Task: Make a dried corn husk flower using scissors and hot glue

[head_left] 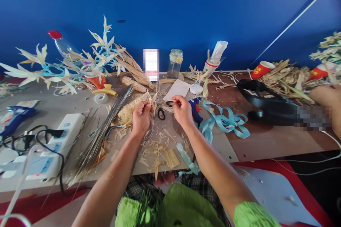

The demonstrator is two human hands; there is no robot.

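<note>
My left hand (141,117) is closed in a pinch on a small pale corn husk flower (152,98), its pointed petals standing above the fingertips. My right hand (182,110) is a short way to the right, thumb and forefinger pressed together. What it pinches, if anything, is too small to make out. Between the hands are scissors with black handles (161,114); one loop is right by my right fingertips, and I cannot tell if they touch. Tangled pale fibre (127,113) lies beside my left hand. Husk scraps (170,159) litter the table in front of me.
A bundle of thin wires (102,136) and a white power strip (64,138) lie left. A blue glue gun (195,110) and light blue ribbon (226,122) lie right. Behind are a lit phone (151,64) and a bottle (175,63). Another person's hand (326,95) shows far right.
</note>
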